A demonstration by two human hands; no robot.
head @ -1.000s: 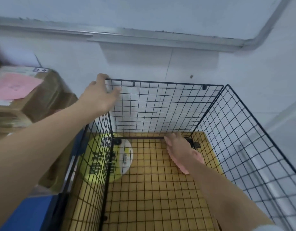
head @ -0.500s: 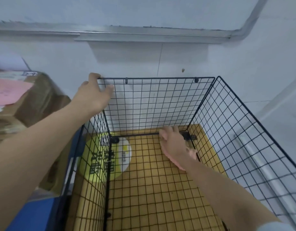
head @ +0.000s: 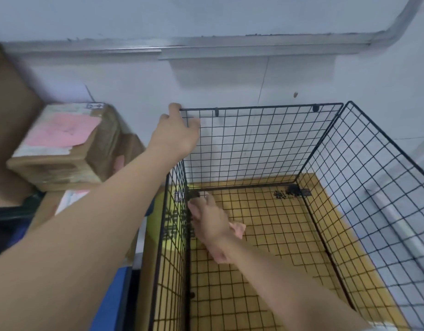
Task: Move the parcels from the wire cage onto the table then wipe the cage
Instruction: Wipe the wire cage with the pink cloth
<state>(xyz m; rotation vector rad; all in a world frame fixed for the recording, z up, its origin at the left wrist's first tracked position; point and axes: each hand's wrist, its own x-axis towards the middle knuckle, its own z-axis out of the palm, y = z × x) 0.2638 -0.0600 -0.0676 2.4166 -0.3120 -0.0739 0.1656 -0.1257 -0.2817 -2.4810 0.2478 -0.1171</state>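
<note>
Black wire cage (head: 265,149) fills the centre and right of the frame, open-topped, no parcels inside.

Taped cardboard parcels (head: 63,149), one with a pink label, are stacked at the left of the frame, outside the cage. Left hand (head: 176,132), arm stretched forward, is clamped on the cage's top far-left corner. Right hand (head: 209,220) reaches down inside, fingers closed on a pink cloth (head: 237,229) pressed to the mesh floor at the far-left corner.
</note>
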